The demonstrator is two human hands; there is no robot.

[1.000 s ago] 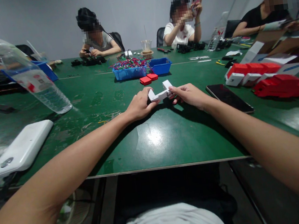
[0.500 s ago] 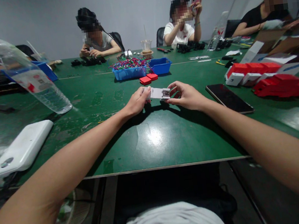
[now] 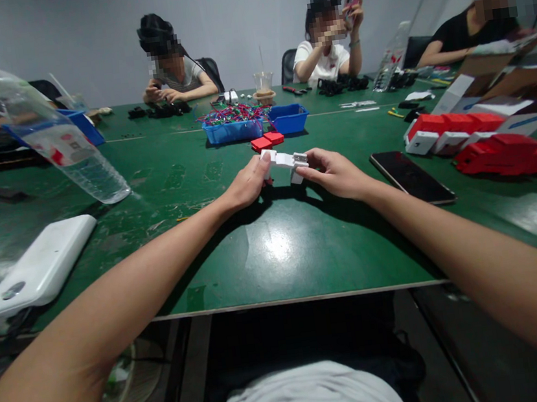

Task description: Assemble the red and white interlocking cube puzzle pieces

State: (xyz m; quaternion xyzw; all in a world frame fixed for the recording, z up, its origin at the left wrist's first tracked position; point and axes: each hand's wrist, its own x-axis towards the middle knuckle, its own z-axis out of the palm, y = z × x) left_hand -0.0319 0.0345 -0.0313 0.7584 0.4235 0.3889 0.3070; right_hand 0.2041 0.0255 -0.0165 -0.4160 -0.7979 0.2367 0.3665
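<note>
A small white plastic piece (image 3: 284,159) with blocky ends is held just above the green table, between my two hands. My left hand (image 3: 250,182) is closed on its left end, the thumb lying on top. At the right end, my right hand (image 3: 332,171) pinches it between thumb and fingers. A grey detail shows on top near the right fingertips; it is too small to make out. Just beyond the piece lie two red blocks (image 3: 267,141).
Behind the red blocks stand a blue bin (image 3: 233,132) of coloured wires and another blue bin (image 3: 288,120). A phone (image 3: 411,177), red-and-white parts (image 3: 453,129) and a cardboard box are right. A power bank (image 3: 41,265) and tilted water bottle (image 3: 80,159) are left. Several people sit around.
The white piece has turned in my hands, so its blocky ends now point down. My right fingers have closed in on its right end; the left hand has barely moved.
</note>
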